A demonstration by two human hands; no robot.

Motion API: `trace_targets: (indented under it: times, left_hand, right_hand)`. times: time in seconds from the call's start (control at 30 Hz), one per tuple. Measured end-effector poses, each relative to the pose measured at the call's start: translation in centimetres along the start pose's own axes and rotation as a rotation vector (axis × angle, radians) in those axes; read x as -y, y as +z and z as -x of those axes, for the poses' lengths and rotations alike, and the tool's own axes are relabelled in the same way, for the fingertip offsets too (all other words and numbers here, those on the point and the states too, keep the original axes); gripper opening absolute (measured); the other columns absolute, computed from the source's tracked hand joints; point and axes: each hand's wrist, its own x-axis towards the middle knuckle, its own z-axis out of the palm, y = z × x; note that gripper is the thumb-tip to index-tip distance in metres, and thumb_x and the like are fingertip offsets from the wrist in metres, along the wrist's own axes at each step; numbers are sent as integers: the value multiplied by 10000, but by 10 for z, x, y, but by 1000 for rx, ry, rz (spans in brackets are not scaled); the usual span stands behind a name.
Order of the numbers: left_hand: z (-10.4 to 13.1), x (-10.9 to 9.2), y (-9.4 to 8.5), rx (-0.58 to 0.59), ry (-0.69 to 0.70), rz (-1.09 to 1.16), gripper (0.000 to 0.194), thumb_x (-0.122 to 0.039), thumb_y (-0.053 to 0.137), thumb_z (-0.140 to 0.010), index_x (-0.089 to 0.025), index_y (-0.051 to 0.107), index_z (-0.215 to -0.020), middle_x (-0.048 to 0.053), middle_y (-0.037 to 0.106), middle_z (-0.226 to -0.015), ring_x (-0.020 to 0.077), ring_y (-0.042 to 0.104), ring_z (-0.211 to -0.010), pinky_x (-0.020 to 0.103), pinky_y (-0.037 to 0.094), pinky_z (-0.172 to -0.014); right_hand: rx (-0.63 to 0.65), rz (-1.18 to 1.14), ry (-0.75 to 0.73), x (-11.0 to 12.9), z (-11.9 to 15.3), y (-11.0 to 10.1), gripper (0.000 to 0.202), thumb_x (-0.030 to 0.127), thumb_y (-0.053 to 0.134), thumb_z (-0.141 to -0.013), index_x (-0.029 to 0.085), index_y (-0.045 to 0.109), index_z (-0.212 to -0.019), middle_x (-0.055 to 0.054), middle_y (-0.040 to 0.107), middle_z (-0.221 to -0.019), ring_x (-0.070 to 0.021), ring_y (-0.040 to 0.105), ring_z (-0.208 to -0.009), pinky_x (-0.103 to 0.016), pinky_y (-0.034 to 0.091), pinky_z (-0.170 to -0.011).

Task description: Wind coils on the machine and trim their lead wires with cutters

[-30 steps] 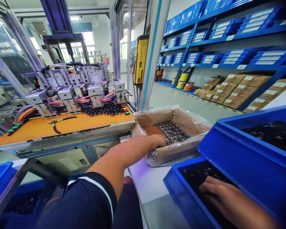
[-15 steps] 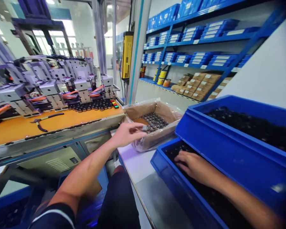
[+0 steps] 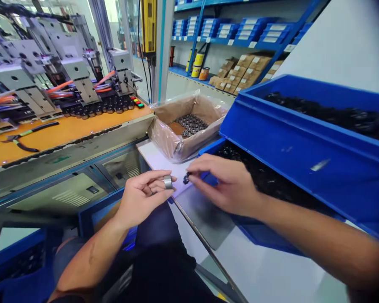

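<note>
- In the head view, the left hand [image 3: 142, 198] holds a silvery metal ring [image 3: 168, 182] near its fingertips; the thumb and the fingers are narrow around it.
- The right hand [image 3: 227, 181] pinches a small black part [image 3: 186, 179] between the thumb and the forefinger; its exact shape is too small to tell.
- The two pieces are near each other, above the edge of the white table [image 3: 265, 269] — a gap is between them, so they are not touching.
- About progress, I judge that one piece is ready in each hand, but these two are not joined; a pair is in hand, nothing more.
- Much material is left: the plastic-lined carton [image 3: 192, 149] holds many metal pieces [image 3: 192, 123], standing close together beside a bare brown area.
- The lower blue bin [image 3: 262, 235], next to the right forearm, and the upper blue bin [image 3: 287, 139], overlapping above it, both contain dark pieces; how deep they lie, I cannot tell.
- On the orange bench [image 3: 63, 134], a group of round dark parts [image 3: 104, 107] stands before the machine [image 3: 76, 67] — whether these are finished, the view does not show. The pliers [image 3: 31, 134] lie on the same bench, away from both hands.
</note>
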Motion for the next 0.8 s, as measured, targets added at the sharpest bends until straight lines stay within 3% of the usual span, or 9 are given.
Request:
trace_targets:
  times: [0.13,0.37,0.47,0.63,0.8]
  left_hand:
    - [9,2,10,-4,21,-98,364,-56,764,-699,-152,747,-1050,28,772,-769,99,699,-659,161,565,-645]
    - [18,3,26,-3,-9,-50,424,-44,752,-706,-173,739,-1110,35,785,-840,137,736,-743,207,601,-742]
    - [19,2,26,18,-58,-5,451,-87,793,-698,-177,730,-1135,51,790,-889,161,746,-779,241,613,-773]
    - [11,8,21,20,-89,44,387,-102,838,-656,-193,768,-1026,19,784,-776,128,730,-679,185,600,-664]
    - [5,14,21,21,-76,82,396,-96,874,-590,-170,778,-967,22,773,-720,157,737,-664,226,620,-667]
  right_hand:
    - [-80,-158,-36,15,9,19,155,84,578,-902,137,624,-1040,-83,645,-925,-132,635,-857,-261,552,-719]
    - [-79,-99,-61,9,19,16,192,67,585,-896,151,625,-1064,-81,627,-938,-136,637,-861,-272,575,-717]
    - [-85,-71,-81,9,19,15,165,71,585,-899,143,629,-1041,-82,625,-929,-135,634,-860,-264,578,-714]
    - [-61,-18,-98,9,23,14,175,57,583,-900,125,626,-1055,-93,618,-956,-121,632,-853,-235,577,-698]
    - [-45,38,-128,9,25,10,210,45,568,-901,140,622,-1080,-84,609,-980,-115,630,-846,-232,578,-691]
